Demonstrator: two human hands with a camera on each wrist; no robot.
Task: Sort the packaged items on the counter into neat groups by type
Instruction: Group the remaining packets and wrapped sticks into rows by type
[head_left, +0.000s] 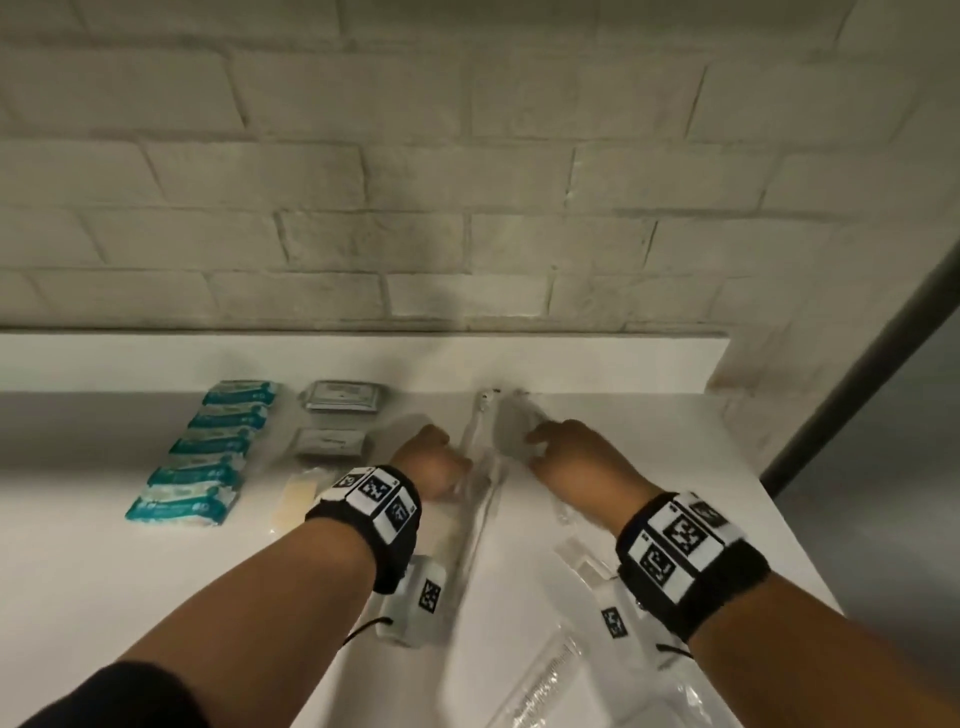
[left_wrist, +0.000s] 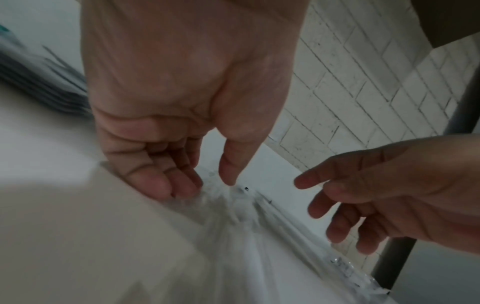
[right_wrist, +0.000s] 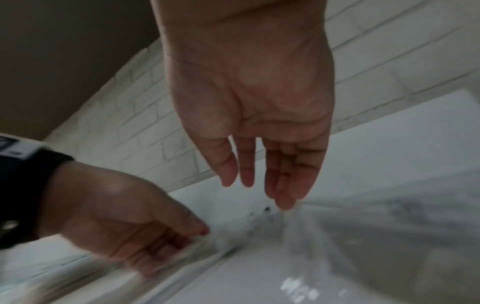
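A: Clear-wrapped toothbrush lies mid-counter, near the wall. Left hand, fingers curled, grip pinching the wrapper edge.

B: Right hand?

A: Spread, fingertips touching a neighbouring clear packet. Risk, I judge: slick film slips, nudging the teal packs.

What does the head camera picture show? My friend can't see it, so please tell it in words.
Two hands, left and right, reach over clear-wrapped toothbrushes on a white counter below a brick wall. To the left lie a row of teal packets and grey packets.
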